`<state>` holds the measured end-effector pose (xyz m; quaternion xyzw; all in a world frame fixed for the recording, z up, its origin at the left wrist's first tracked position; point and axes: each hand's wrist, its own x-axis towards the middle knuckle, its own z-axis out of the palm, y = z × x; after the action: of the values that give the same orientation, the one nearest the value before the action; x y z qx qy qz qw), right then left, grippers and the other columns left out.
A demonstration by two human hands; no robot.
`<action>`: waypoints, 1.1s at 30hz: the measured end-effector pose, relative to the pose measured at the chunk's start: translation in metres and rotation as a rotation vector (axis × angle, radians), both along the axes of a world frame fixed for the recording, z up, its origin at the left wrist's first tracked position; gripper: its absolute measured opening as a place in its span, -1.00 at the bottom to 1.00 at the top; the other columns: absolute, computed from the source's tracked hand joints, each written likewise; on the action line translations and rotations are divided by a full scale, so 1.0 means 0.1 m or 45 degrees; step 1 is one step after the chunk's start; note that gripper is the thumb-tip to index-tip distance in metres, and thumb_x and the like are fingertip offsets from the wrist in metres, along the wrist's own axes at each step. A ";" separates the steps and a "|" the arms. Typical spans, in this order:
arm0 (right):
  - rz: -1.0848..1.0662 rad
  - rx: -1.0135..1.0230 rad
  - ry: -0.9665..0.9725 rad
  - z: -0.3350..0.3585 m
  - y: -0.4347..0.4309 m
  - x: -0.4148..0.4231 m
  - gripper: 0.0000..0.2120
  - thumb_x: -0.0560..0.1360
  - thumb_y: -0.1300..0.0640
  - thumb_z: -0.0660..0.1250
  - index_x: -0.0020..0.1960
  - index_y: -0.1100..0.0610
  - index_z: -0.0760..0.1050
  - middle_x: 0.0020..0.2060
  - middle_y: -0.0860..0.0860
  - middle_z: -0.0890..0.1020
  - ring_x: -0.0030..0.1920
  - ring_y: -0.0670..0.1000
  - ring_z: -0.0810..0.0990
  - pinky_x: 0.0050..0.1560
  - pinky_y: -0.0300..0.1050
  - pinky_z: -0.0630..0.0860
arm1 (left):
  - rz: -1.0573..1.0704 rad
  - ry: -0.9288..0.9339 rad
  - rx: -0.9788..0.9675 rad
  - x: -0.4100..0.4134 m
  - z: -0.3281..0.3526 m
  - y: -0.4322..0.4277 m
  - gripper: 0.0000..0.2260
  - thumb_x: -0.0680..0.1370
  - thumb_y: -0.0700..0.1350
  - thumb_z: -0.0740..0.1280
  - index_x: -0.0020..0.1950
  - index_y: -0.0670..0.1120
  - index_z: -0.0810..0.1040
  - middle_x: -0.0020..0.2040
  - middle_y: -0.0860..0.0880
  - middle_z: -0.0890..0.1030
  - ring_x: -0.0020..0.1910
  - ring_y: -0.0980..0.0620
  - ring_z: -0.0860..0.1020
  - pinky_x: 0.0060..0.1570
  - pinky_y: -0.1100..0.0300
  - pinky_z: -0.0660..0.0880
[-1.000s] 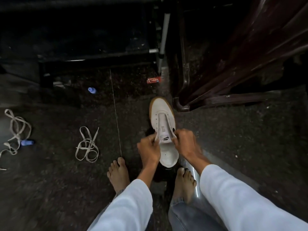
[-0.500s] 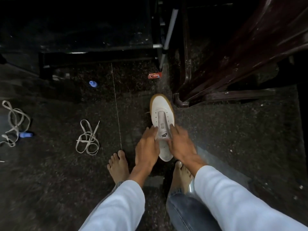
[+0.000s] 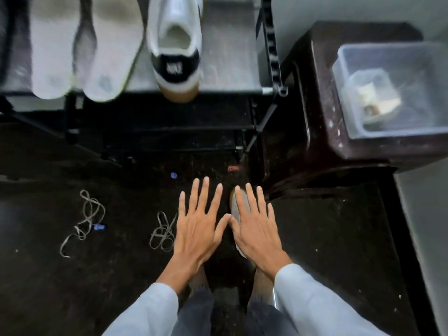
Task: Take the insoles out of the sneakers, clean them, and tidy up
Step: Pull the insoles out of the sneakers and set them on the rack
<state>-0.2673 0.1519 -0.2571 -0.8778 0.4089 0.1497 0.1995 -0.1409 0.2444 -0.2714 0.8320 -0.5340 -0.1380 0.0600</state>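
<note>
Crumpled wrappers inside clear tub

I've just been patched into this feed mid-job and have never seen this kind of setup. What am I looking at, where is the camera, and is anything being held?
There is no machine here: a person works with two bare hands. The single camera sits on their head, looking forward and down, so you see what they see.

The left hand and right hand are spread flat, palms down, and hold nothing. Under the right hand a white sneaker on the dark floor is partly hidden. Two loose laces lie on the floor to the left, the nearer lace and the farther lace.

Above, on a rack shelf, sit a second sneaker, heel toward the camera, and two pale insoles side by side. On the right, a clear plastic tub rests on a dark stool; its contents are too blurred to name.
</note>
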 end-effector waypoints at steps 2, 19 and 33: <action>-0.011 -0.024 -0.100 0.36 -0.03 0.18 -0.33 0.51 -0.25 -0.29 0.56 -0.05 -0.29 0.58 0.04 -0.17 0.56 0.10 -0.25 0.52 0.25 0.05 | 0.022 -0.031 -0.063 0.19 0.42 -0.06 -0.36 0.62 0.25 0.01 0.62 -0.02 0.03 0.63 -0.17 -0.02 0.62 -0.14 -0.08 0.53 -0.23 0.08; 0.086 -0.373 -0.585 1.98 -1.21 1.82 -0.37 0.61 -0.18 0.10 0.56 0.09 0.05 0.54 0.12 0.15 0.56 0.09 0.01 0.54 0.04 0.08 | 0.182 0.005 -0.564 1.92 1.98 -1.38 -0.52 0.65 0.05 0.17 0.55 -0.08 0.28 0.48 -0.18 0.39 0.42 -0.22 0.38 0.24 -0.14 0.49; -0.186 -0.405 -0.588 1.76 -2.02 2.70 -0.75 0.54 0.03 0.28 -0.13 0.22 0.52 -0.15 0.17 0.60 -0.15 0.19 0.56 -0.23 -0.09 0.32 | 0.317 -0.015 -0.405 2.56 1.81 -2.11 -0.71 0.57 0.02 0.30 -0.05 -0.21 0.60 -0.08 -0.26 0.64 -0.09 -0.30 0.62 -0.22 -0.01 0.47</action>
<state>0.0025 -0.0497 -0.0810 -0.8771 0.4332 -0.1349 0.1576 0.1146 0.0334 -0.0909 0.8724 -0.4425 -0.0387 0.2040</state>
